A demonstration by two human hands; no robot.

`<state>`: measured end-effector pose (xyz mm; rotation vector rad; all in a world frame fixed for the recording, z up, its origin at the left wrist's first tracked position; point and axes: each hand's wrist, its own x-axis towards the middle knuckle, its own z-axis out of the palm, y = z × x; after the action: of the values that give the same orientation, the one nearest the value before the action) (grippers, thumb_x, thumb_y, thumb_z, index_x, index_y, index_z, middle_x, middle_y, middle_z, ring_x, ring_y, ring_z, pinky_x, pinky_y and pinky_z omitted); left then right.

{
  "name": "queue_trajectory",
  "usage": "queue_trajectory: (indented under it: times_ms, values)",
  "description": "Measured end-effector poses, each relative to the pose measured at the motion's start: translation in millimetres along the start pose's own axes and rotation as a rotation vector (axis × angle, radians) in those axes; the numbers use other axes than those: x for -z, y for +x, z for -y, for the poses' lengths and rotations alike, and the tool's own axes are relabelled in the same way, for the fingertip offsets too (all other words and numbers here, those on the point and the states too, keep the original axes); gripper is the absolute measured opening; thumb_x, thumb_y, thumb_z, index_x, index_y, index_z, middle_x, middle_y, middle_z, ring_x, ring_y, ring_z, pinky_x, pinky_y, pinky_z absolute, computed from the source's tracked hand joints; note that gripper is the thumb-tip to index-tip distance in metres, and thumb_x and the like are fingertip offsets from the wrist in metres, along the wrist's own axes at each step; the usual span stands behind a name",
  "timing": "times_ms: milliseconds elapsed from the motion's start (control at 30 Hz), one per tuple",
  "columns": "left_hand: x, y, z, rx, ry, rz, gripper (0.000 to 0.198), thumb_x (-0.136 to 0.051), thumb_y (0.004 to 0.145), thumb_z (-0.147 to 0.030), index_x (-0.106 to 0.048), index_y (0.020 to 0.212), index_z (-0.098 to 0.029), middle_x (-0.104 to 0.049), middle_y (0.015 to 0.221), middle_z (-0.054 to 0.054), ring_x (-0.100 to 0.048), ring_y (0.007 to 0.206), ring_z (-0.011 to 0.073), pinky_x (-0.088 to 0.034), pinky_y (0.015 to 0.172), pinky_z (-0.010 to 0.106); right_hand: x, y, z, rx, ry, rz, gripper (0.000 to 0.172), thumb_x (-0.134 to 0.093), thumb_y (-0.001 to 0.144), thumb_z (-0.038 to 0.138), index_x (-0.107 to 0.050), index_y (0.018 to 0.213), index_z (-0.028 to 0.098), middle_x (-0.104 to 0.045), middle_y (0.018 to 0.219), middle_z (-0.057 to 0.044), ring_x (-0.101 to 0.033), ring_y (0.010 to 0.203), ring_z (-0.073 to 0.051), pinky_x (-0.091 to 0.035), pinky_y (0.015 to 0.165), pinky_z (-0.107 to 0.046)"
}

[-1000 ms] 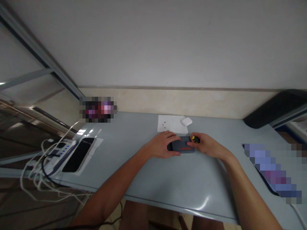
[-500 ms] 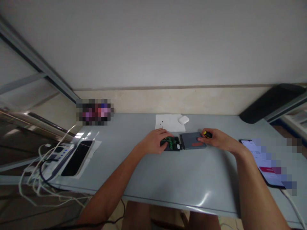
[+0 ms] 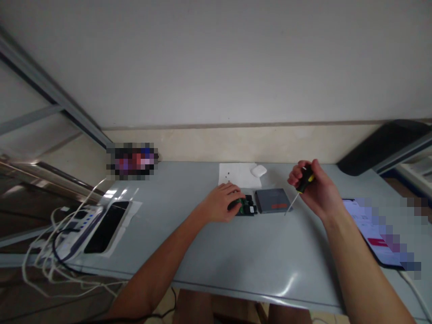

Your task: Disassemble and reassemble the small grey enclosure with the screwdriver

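My left hand (image 3: 224, 202) rests over the left part of a green circuit board in a black casing (image 3: 249, 206), fingers curled round it and hiding much of it. Just right of the board, a flat grey cover (image 3: 272, 200) with a red mark lies on the table. Raised to the right of that cover, my right hand (image 3: 315, 186) is closed round the black and yellow handle of a screwdriver (image 3: 306, 179). Its thin shaft points down and left, in front of the cover's right end.
Behind the board, small dark screws lie on a white paper (image 3: 236, 173) beside a white rounded case (image 3: 259, 171). A dark phone (image 3: 107, 227) and a power strip (image 3: 79, 229) with tangled cables are at left. A lit phone (image 3: 374, 234) lies at right.
My right hand has let go of the grey cover and lifted up and right, turning the screwdriver so its shaft shows. My left hand stays on the board.
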<state>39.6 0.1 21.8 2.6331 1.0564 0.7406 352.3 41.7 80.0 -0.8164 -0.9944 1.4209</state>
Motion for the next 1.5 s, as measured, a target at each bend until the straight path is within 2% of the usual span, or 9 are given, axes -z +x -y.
queue_trajectory:
  times_ms: [100,267,367,467,567,767,900,1233,1500]
  values:
    - [-2.8,0,-5,0.009,-0.014,0.023,0.034,-0.065,0.102,-0.038,-0.071,0.133,-0.023,-0.072,0.134,0.012,-0.068,0.122,0.0282,-0.054,0.112,0.048,-6,5,-11,-0.022,0.011,-0.070,0.042,-0.076,0.091,0.066,-0.069,0.085,0.025,-0.058,0.080,-0.003,-0.060,0.073,-0.018,-0.055,0.062,-0.028]
    - [-6.2,0,-10,0.008,-0.014,0.066,0.045,-0.070,0.100,-0.047,-0.067,0.140,-0.026,-0.070,0.144,0.012,-0.066,0.130,0.0300,-0.051,0.116,0.050,-9,9,-28,-0.032,0.013,-0.206,0.049,-0.084,0.079,0.071,-0.067,0.078,0.025,-0.058,0.075,-0.001,-0.057,0.067,-0.014,-0.051,0.055,-0.024]
    - [-6.8,0,-9,0.010,-0.016,0.089,0.045,-0.072,0.099,-0.045,-0.067,0.139,-0.025,-0.071,0.142,0.011,-0.067,0.129,0.0295,-0.051,0.115,0.049,-11,9,-32,-0.054,-0.011,-0.231,0.056,-0.084,0.075,0.079,-0.066,0.081,0.026,-0.060,0.074,0.000,-0.055,0.061,-0.014,-0.043,0.044,-0.022]
    - [-6.6,0,-9,0.021,-0.021,0.098,0.041,-0.071,0.098,-0.040,-0.068,0.136,-0.025,-0.072,0.137,0.010,-0.068,0.125,0.0281,-0.051,0.114,0.047,-16,7,-32,-0.077,-0.021,-0.210,0.060,-0.085,0.073,0.082,-0.067,0.084,0.026,-0.058,0.073,0.001,-0.051,0.055,-0.013,-0.038,0.039,-0.021]
    - [-6.8,1,-9,0.026,-0.025,0.094,0.041,-0.071,0.098,-0.040,-0.067,0.136,-0.025,-0.072,0.138,0.010,-0.068,0.127,0.0280,-0.051,0.114,0.046,-22,4,-33,-0.054,-0.050,-0.174,0.062,-0.087,0.070,0.082,-0.069,0.087,0.025,-0.063,0.077,0.001,-0.054,0.057,-0.012,-0.044,0.041,-0.022]
    - [-7.7,3,-9,0.070,-0.050,0.111,0.045,-0.075,0.094,-0.042,-0.063,0.133,-0.024,-0.073,0.134,0.011,-0.068,0.125,0.0304,-0.051,0.113,0.048,-22,0,-39,0.014,-0.169,-0.069,0.060,-0.075,0.085,0.083,-0.072,0.094,0.024,-0.077,0.087,-0.004,-0.065,0.069,-0.016,-0.056,0.054,-0.024]
    - [-8.4,4,-9,0.144,-0.066,0.117,0.045,-0.078,0.092,-0.044,-0.061,0.128,-0.023,-0.074,0.121,0.011,-0.070,0.115,0.0311,-0.054,0.106,0.047,-21,-1,-40,0.060,-0.251,-0.031,0.057,-0.068,0.093,0.081,-0.070,0.095,0.023,-0.078,0.087,-0.005,-0.066,0.064,-0.015,-0.055,0.054,-0.024]
    - [-12.1,4,-8,0.132,-0.077,0.070,0.039,-0.079,0.092,-0.041,-0.061,0.122,-0.024,-0.073,0.118,0.010,-0.069,0.111,0.0300,-0.055,0.102,0.046,-32,-12,-33,0.106,-0.427,0.051,0.052,-0.065,0.097,0.077,-0.071,0.092,0.025,-0.077,0.088,-0.004,-0.065,0.060,-0.015,-0.056,0.056,-0.027]
    - [-12.9,5,-6,0.101,-0.090,0.085,0.032,-0.077,0.094,-0.041,-0.063,0.117,-0.024,-0.074,0.120,0.009,-0.068,0.116,0.0292,-0.054,0.107,0.047,-41,-20,-31,0.096,-0.512,0.105,0.052,-0.064,0.097,0.076,-0.072,0.092,0.025,-0.075,0.091,-0.005,-0.062,0.061,-0.016,-0.048,0.043,-0.024]
